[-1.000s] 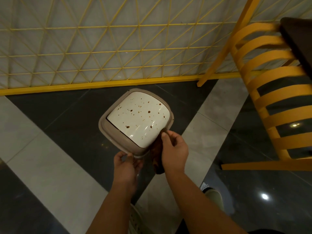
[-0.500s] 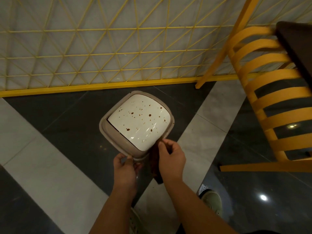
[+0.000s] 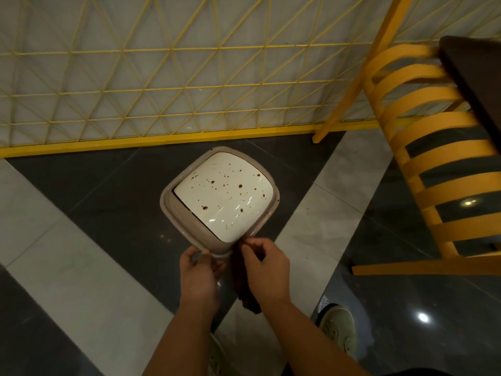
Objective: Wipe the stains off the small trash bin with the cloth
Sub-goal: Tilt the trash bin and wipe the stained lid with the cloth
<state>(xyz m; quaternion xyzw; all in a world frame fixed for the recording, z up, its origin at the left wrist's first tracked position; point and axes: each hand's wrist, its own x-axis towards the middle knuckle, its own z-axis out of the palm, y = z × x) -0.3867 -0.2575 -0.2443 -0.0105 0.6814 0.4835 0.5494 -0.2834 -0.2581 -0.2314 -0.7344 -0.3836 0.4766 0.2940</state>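
The small trash bin (image 3: pixel 187 215) stands on the floor (image 3: pixel 81 213), its white lid (image 3: pixel 225 194) speckled with brown stains. The left hand (image 3: pixel 198 275) pinches the near rim; the right hand (image 3: pixel 267 267) grips what looks like the dark cloth (image 3: pixel 244 289), bunched and mostly hidden. Pressing the swing lid could tip it inward, smearing stains rather than lifting them.

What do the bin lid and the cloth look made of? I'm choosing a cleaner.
The bin lid looks like glossy white plastic: bright light streaks show on its smooth curved face, among brown spots. The cloth seems a soft dark brown fabric, hanging limp from the right hand; its weave is unreadable.
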